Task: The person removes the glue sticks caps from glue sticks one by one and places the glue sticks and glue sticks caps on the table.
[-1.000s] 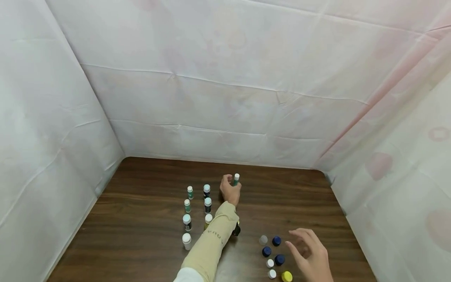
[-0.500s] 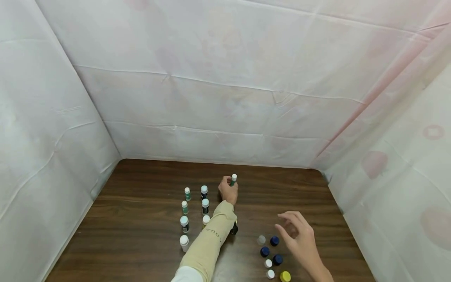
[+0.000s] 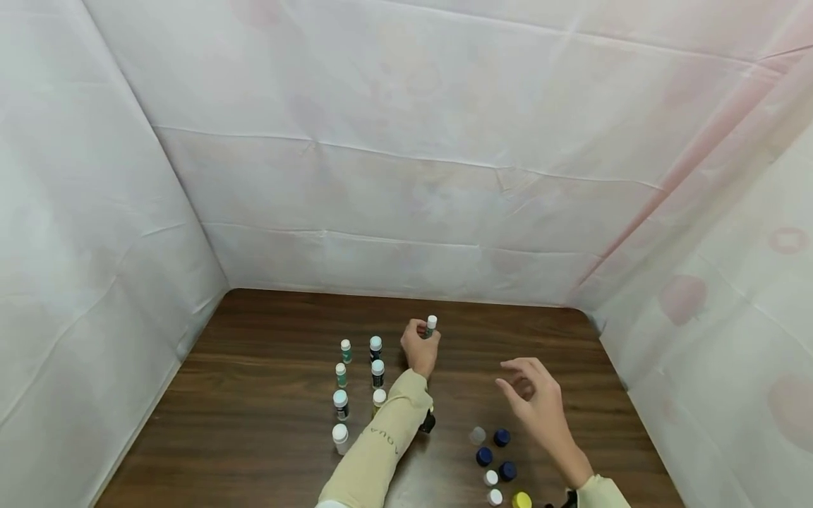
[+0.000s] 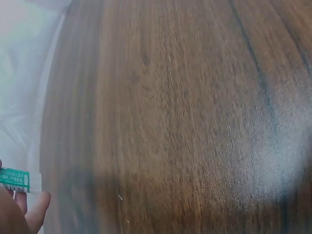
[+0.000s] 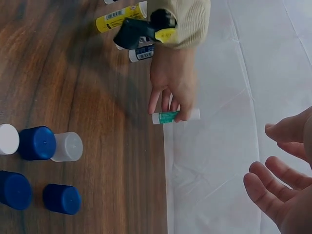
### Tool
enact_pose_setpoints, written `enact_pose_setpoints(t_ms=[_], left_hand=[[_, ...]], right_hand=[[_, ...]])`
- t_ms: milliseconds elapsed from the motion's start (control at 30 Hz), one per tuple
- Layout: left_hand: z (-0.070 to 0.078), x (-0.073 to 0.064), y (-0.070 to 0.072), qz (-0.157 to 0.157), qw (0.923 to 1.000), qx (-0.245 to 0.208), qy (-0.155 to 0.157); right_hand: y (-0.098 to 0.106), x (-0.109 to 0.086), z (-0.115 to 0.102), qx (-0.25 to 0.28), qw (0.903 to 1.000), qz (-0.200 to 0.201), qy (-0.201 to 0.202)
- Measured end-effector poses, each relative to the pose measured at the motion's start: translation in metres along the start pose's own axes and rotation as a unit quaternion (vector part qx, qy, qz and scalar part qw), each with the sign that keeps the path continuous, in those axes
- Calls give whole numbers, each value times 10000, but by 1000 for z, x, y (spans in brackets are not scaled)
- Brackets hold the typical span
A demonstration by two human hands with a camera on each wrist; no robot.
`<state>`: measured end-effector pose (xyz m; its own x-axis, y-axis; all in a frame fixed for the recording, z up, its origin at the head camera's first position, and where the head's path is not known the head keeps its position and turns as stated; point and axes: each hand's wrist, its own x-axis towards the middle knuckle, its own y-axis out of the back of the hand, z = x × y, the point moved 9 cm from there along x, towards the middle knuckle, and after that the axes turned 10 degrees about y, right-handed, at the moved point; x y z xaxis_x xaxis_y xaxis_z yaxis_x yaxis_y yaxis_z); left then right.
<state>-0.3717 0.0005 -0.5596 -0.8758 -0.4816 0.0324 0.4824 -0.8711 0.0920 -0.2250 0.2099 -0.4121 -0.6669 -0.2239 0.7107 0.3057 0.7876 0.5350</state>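
Near the back of the table, my left hand (image 3: 422,351) pinches a small glue stick (image 3: 431,324) with a green label and white ends. In the left wrist view, the fingers sit round this green-labelled stick (image 4: 14,179), its barcode showing. From the right wrist view, the stick (image 5: 168,117) lies across the left fingertips. My right hand (image 3: 536,402) hovers beyond the loose caps, fingers bent and thumb apart, holding nothing. Left of my left arm, several glue sticks stand in two rows, among them a green one (image 3: 346,351) and a dark one (image 3: 377,374).
Loose caps lie at the front right: navy (image 3: 502,437), clear (image 3: 478,435), white (image 3: 491,478) and yellow (image 3: 521,500). White curtains (image 3: 406,261) enclose the wooden table (image 3: 254,395) at the back and sides. My left forearm (image 3: 381,444) reaches across beside the standing sticks.
My right hand has moved forward and slightly left, away from the caps. The left hand keeps its grip on the green glue stick at about the same place.
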Motion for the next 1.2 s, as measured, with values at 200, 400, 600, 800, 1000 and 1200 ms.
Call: enact_pose_setpoints(t_ms=[200, 400, 600, 800, 1000, 1200], left_hand=[[4, -9, 1, -44, 9996, 134, -255], [7, -19, 6, -177, 9989, 169, -388], [15, -28, 7, -324, 9965, 278, -714], [29, -33, 8, -413, 9938, 306, -983], [51, -44, 10, -702, 9905, 237, -1159], [67, -62, 15, -972, 9831, 433, -1492]], right_hand=[[0, 5, 8, 64, 9999, 20, -146], [-5, 9, 14, 48, 9998, 11, -212], [-12, 13, 18, -123, 9996, -113, -218], [-19, 21, 22, -61, 9994, -243, -241], [-26, 31, 21, -93, 9991, -394, -147], [-35, 39, 16, 4, 9982, -606, -28]])
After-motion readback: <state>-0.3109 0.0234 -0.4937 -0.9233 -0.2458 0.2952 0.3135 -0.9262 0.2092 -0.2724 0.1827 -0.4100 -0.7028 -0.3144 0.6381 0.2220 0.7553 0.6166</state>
